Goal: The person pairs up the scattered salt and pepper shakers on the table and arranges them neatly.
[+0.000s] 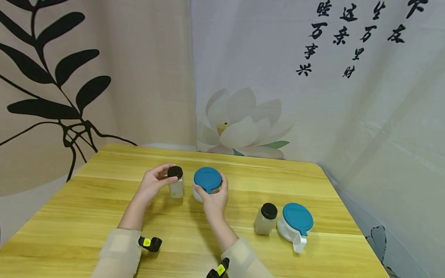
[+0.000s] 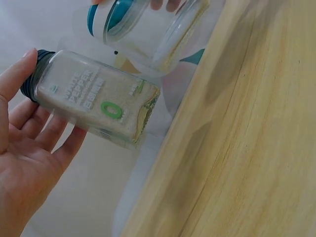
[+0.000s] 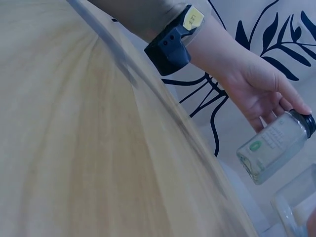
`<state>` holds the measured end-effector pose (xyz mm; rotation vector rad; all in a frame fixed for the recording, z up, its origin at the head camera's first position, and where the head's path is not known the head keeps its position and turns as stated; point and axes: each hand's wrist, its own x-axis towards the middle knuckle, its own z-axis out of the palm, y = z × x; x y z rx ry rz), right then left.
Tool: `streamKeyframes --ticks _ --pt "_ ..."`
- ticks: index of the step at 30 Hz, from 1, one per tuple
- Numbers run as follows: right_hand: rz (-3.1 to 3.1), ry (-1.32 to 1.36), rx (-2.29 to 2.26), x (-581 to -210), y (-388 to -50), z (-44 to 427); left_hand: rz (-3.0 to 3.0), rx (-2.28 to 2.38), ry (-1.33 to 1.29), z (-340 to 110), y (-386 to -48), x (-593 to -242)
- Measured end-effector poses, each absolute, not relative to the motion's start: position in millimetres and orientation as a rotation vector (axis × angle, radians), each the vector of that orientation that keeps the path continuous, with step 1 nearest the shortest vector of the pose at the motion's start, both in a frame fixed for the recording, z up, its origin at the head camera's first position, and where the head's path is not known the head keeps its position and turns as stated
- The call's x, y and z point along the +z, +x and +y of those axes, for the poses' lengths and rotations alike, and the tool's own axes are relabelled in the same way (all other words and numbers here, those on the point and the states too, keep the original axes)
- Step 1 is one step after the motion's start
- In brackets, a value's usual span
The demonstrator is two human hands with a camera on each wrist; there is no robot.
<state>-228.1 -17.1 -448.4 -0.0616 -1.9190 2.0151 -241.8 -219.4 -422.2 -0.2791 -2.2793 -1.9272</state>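
My left hand (image 1: 153, 183) pinches the black lid of a glass spice jar (image 1: 176, 189), thumb on one side and fingers on the other. Printed white pepper lettering and a green mark show on this jar (image 2: 94, 98) in the left wrist view, with pale powder inside. Close on its right, my right hand (image 1: 216, 202) grips a clear jar with a blue lid (image 1: 207, 178), thumb and fingers round its side. Both wrist views show the spice jar (image 3: 274, 148) raised off the table. The blue-lidded jar (image 2: 158, 39) also appears raised, its contents hard to make out.
Right of my hands stand a second black-lidded spice jar (image 1: 265, 222) and, beside it, a second blue-lidded jar (image 1: 297, 218) with a white handle. The wooden table (image 1: 104, 200) ends at a printed curtain (image 1: 243, 77) behind. Black straps with cameras (image 1: 150, 243) sit on both sleeves.
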Motion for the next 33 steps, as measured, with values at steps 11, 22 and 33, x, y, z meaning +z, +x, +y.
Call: streamKeyframes --ticks 11,22,33 --pt "-1.887 -0.082 2.003 -449 -221 -13 -2.272 -1.956 -0.302 -213 -240 -419" --pt "-1.867 -0.082 1.972 -446 -211 -7 -2.311 -1.949 -0.275 -206 -236 -422" --pt "-1.877 -0.102 1.942 -446 -202 -2 -2.297 -1.950 -0.297 -201 -228 -425"
